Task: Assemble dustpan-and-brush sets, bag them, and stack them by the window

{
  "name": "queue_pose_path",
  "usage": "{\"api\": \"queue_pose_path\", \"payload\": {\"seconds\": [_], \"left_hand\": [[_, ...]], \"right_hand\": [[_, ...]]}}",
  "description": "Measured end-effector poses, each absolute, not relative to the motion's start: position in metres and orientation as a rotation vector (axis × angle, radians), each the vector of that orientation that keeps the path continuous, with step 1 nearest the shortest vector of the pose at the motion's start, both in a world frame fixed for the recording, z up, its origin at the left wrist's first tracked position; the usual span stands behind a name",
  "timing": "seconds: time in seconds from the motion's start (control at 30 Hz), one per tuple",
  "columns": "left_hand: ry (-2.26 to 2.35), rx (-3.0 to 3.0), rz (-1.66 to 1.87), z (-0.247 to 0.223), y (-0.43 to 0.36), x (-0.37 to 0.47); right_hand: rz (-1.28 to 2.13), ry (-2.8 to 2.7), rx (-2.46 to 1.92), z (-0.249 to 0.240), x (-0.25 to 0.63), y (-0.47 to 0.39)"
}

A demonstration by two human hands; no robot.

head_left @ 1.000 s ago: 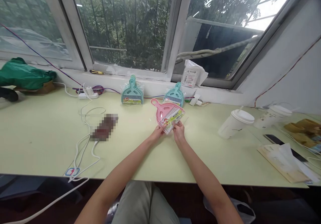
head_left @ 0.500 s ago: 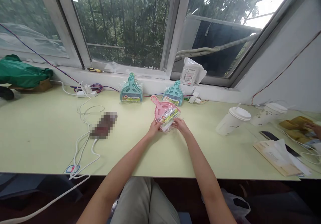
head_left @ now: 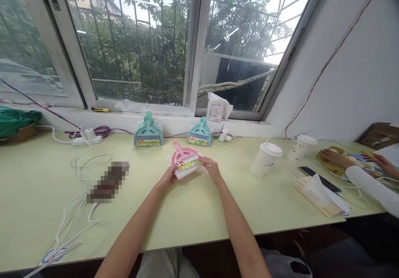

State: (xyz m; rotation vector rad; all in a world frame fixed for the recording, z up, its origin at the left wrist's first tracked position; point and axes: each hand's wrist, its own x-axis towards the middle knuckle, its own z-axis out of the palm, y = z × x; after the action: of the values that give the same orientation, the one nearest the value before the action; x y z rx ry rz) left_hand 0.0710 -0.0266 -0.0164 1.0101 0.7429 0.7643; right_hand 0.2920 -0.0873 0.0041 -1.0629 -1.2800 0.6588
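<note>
Between my two hands is a pink dustpan and brush set (head_left: 186,158) in clear plastic wrap, its handle pointing away from me and its bristles and label facing up. My left hand (head_left: 169,175) grips the lower left corner, fingers closed on it. My right hand (head_left: 209,166) pinches the right edge. Beyond it, against the wall below the window, a stack of teal dustpan sets (head_left: 148,133) leans at the left, and a smaller teal dustpan set (head_left: 200,133) leans at the right.
A white lidded cup (head_left: 266,159) stands to the right, a second cup (head_left: 301,148) behind it. A tissue pack (head_left: 318,195) and a phone (head_left: 319,179) lie near a co-worker's hands (head_left: 336,158). White cables (head_left: 72,211) and a blurred-out object (head_left: 109,182) lie left. A power strip (head_left: 87,140) sits behind.
The view has tilted up and turned right. The pink set has turned slightly, its label now nearer level. My right hand has shifted to its upper right edge. A co-worker's arms show more.
</note>
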Motion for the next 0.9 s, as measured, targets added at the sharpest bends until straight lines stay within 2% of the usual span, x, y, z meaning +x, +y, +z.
{"api": "queue_pose_path", "payload": {"seconds": [0.33, 0.53, 0.7, 0.9], "left_hand": [[0.623, 1.251, 0.582, -0.007, -0.041, 0.066], [0.683, 1.197, 0.745, 0.001, -0.049, 0.073], [0.813, 1.577, 0.858, 0.011, -0.056, 0.072], [1.422, 1.999, 1.05, 0.017, -0.019, 0.046]], "right_hand": [[0.62, -1.1, -1.12, -0.021, 0.294, -0.076], [0.972, -0.95, -1.176, -0.03, 0.302, -0.072], [0.791, -0.748, -1.129, -0.039, 0.297, -0.064], [0.545, -0.945, -1.203, -0.034, 0.26, -0.038]]}}
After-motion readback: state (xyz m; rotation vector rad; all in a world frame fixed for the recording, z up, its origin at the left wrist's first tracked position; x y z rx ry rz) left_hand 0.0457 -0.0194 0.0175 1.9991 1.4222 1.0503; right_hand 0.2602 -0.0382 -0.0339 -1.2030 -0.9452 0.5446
